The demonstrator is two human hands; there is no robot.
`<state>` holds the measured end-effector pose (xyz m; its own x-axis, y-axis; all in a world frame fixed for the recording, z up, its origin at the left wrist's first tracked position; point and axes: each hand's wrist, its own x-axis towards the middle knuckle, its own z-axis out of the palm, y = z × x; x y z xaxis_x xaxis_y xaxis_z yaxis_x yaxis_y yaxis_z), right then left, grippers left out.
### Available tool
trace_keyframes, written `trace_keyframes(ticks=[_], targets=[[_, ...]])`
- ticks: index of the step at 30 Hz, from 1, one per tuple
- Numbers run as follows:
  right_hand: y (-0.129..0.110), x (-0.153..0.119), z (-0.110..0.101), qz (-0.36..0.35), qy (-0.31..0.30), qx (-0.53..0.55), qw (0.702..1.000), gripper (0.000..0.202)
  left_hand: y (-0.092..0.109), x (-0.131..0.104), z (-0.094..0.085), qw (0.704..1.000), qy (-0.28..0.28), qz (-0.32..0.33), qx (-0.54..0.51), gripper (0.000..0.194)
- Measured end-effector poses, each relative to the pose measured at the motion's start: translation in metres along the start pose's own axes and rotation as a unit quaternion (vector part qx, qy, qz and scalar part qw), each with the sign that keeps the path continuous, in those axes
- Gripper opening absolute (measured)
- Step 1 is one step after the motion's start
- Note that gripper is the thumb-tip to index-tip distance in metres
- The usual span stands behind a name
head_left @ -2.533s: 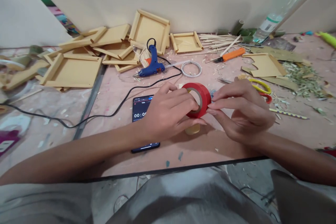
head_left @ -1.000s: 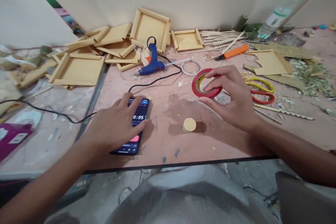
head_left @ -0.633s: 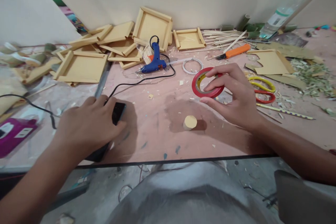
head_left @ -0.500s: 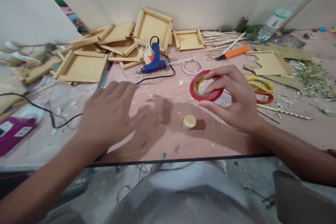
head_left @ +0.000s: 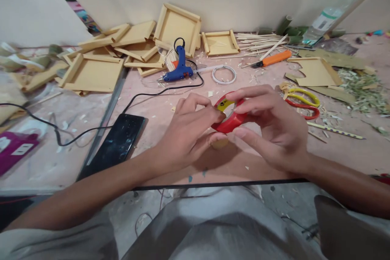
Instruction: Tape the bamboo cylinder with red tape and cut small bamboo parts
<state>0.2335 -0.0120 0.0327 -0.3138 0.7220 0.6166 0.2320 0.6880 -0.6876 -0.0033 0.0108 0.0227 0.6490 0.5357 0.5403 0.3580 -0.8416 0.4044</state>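
A roll of red tape (head_left: 233,123) with a yellow inner core is held between both hands, tilted above the table. My right hand (head_left: 271,126) grips its right side, fingers over the rim and thumb below. On the left side, the fingertips and thumb of my left hand (head_left: 190,130) close on the roll's edge. Beneath the hands stands a small round pale piece (head_left: 219,143), mostly covered by my left thumb. A black phone (head_left: 122,142) lies on the table beside my left forearm.
Behind the hands lie a blue glue gun (head_left: 179,67) and a white coil (head_left: 224,74). Cardboard trays (head_left: 93,74) are piled at the back left. An orange cutter (head_left: 276,58), scissors (head_left: 304,103), a pencil (head_left: 335,130) and shavings (head_left: 362,85) lie right. A plastic bottle (head_left: 323,22) stands behind.
My left hand has moved right and taken hold of the tape roll, uncovering the phone. The roll has shifted slightly left and down and tilted in my right hand.
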Motion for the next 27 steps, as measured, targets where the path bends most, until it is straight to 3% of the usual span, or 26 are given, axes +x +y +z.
trace_keyframes(ticks=[4, 7, 13, 19, 23, 27], targets=[[0.004, -0.003, 0.0, -0.075, 0.068, -0.138, 0.985, 0.039, 0.003, -0.001, -0.003, 0.997, -0.032, 0.003, -0.065, 0.015], [0.008, -0.004, 0.0, -0.114, 0.089, -0.191, 0.971, 0.032, 0.004, -0.004, 0.002, 0.997, -0.013, -0.008, -0.073, 0.023], [0.017, 0.0, 0.002, -0.107, 0.078, -0.195, 0.972, 0.031, -0.016, -0.002, 0.016, 0.998, 0.054, 0.002, -0.025, 0.032], [0.031, 0.005, 0.0, -0.11, 0.05, -0.208, 0.971, 0.032, -0.055, 0.013, 0.022, 0.99, 0.135, 0.021, 0.02, 0.032], [0.037, 0.006, 0.002, -0.095, 0.043, -0.198, 0.975, 0.035, -0.078, 0.025, 0.022, 0.986, 0.157, 0.033, 0.053, 0.03], [0.036, 0.006, 0.001, -0.099, 0.059, -0.213, 0.97, 0.032, -0.072, 0.029, 0.015, 0.986, 0.145, 0.044, 0.072, 0.031]])
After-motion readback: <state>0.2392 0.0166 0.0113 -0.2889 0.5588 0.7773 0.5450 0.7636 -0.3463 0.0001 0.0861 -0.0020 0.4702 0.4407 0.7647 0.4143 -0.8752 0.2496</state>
